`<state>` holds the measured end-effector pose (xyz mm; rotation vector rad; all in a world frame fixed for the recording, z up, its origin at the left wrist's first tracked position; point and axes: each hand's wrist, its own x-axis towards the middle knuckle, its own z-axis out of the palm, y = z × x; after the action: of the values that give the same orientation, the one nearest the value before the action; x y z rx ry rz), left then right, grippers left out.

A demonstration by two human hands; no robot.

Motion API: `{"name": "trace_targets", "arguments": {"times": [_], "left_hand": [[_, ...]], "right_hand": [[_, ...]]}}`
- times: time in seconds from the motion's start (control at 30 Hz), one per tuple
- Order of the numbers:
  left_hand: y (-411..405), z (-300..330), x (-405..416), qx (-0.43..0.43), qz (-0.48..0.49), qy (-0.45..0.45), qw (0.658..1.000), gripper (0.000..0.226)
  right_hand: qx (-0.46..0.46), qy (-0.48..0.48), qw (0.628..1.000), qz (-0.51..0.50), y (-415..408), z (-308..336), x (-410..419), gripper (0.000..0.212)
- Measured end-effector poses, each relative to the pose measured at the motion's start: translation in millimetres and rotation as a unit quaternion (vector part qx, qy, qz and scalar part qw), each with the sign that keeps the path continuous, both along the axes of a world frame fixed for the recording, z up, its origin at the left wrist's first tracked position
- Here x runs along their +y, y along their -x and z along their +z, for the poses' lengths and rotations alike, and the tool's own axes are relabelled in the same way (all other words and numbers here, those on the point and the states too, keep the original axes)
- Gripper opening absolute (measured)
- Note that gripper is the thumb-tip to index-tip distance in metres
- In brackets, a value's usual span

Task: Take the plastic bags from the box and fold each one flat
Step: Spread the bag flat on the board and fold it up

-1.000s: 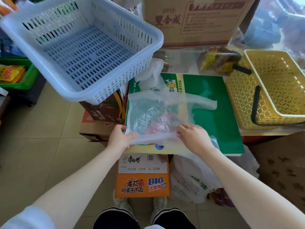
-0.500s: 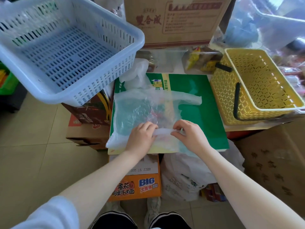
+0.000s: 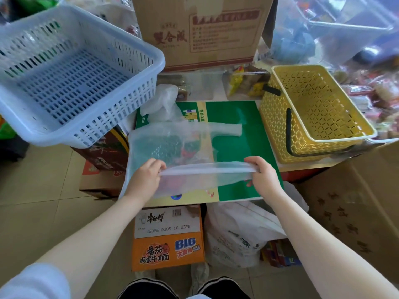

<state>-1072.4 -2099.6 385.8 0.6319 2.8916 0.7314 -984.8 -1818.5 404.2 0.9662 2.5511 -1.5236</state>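
Blue slotted basket [image 3: 71, 83] is the biggest thing, upper left, tilted, propped on stacked cartons. One brown cardboard box [image 3: 203, 31] stands behind, printed side facing me. One yellow basket [image 3: 313, 117] with black handles sits on the right, just beside the green board [image 3: 237, 147], which lies flat as my work surface. One orange noodle carton [image 3: 168, 238] sits under the board's near edge, with a white printed sack [image 3: 237, 234] beside it. On the board: one clear plastic bag [image 3: 172, 152], spread flat, long axis left-right, bottom toward the left edge, handle strips pointing right toward the yellow basket. Its near edge is lifted and stretched taut between my hands as a band running left-right. My left hand [image 3: 144, 178] pinches the band's left end, fingers curled over it. My right hand [image 3: 262, 176] pinches the right end, fingers bunched on the plastic. One crumpled clear bag [image 3: 160, 102] lies at the board's far left corner, touching the flat one. So two bags in view, two baskets, two hands.
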Motion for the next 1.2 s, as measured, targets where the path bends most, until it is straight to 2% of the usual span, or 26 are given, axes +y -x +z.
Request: {"name": "trace_targets", "arguments": {"times": [0.07,0.1,0.13,0.17,0.2,0.27,0.33,0.43,0.5,0.63,0.77,0.93,0.97,1.07,1.13,1.2], "left_hand": [[-0.9,-4.6,-4.7,0.002,0.006,0.028,1.000,0.027],[-2.2,-5.9,-6.1,0.008,0.012,0.036,0.999,0.027],[-3.7,-6.2,-6.5,0.015,0.017,0.043,0.999,0.026],[-5.7,-5.5,-6.2,0.024,0.019,0.045,0.999,0.025],[-7.6,-4.6,-4.8,0.028,0.020,0.040,0.999,0.023],[-11.5,0.1,-0.4,0.021,0.016,0.012,1.000,0.022],[-15.4,6.3,3.6,0.014,-0.008,-0.034,0.999,0.023],[-19.3,15.4,4.0,0.024,-0.047,-0.069,0.996,0.028],[-18.2,17.4,-1.1,0.014,-0.042,-0.071,0.997,0.031],[-13.3,1.2,-30.0,0.025,-0.064,0.022,0.997,0.033],[-9.3,-6.4,-51.2,0.023,-0.057,0.022,0.998,0.030],[4.6,-6.0,-50.7,0.064,-0.107,0.043,0.991,0.050],[8.0,-11.0,-55.0,0.067,-0.126,0.063,0.988,0.053],[11.1,-27.8,-76.8,0.080,-0.185,0.149,0.968,0.064],[9.0,-35.7,-88.9,0.082,-0.206,0.209,0.952,0.071],[8.2,-39.4,-93.6,0.051,-0.223,0.237,0.944,0.078]], "right_hand": [[-0.002,0.038,0.998,-0.040,2.6,0.9,1.1,0.051],[-0.013,0.020,0.999,-0.047,2.7,0.0,1.8,0.051],[-0.041,-0.040,0.998,-0.025,2.7,-0.8,1.5,0.051],[-0.086,-0.144,0.985,0.029,1.5,-1.6,0.3,0.051],[-0.109,-0.248,0.957,0.099,-0.2,-1.8,-2.8,0.052],[-0.054,-0.356,0.902,0.239,1.3,-0.2,-17.0,0.057],[0.046,-0.381,0.853,0.353,10.5,3.5,-39.6,0.056],[0.175,-0.409,0.804,0.394,22.5,-2.6,-75.9,0.025],[0.192,-0.418,0.805,0.375,30.1,-7.4,-90.5,0.010],[0.194,-0.413,0.842,0.289,39.3,-14.7,-85.5,0.010],[0.171,-0.443,0.833,0.285,43.7,-13.4,-67.6,0.006],[0.123,-0.442,0.831,0.315,41.0,-30.4,-75.7,0.018],[0.108,-0.443,0.821,0.343,37.0,-37.0,-80.0,0.019],[0.040,-0.442,0.791,0.421,22.4,-56.2,-95.1,0.049],[0.029,-0.441,0.780,0.442,15.4,-64.4,-104.0,0.055],[0.033,-0.414,0.788,0.455,14.5,-67.8,-112.3,0.054]]}}
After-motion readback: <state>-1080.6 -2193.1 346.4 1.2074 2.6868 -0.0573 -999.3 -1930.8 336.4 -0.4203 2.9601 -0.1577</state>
